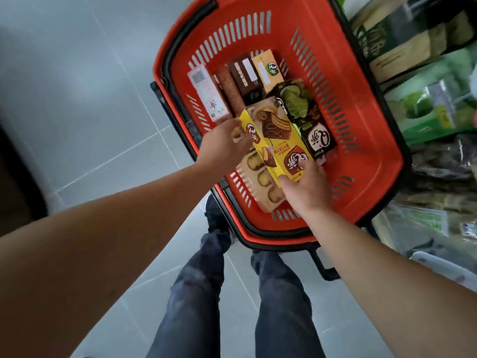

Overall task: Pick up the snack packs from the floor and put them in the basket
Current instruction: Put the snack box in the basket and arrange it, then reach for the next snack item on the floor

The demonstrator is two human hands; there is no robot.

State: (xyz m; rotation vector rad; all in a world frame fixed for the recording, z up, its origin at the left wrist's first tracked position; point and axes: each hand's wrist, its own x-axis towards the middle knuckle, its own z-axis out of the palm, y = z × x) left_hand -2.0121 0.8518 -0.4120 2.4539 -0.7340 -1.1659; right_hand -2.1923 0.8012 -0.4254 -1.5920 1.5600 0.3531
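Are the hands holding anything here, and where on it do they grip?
Both hold the yellow snack box over the red basket: the right hand grips its near end, the left hand steadies its far left edge.

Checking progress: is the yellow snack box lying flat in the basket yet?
No. The yellow box sits tilted over other packs, both hands gripping it.

Left hand (227, 148): fingertips are blurring against the yellow box (277, 143), so the grip is unclear. Right hand (305, 188) is covering the box's near corner. Beige pack (259, 177) is lying mostly hidden under the box and both hands. Shelf goods (423, 81) at right are smearing, labels unreadable (frame edge is cutting them). Basket (374, 161) far rim is running off the top.
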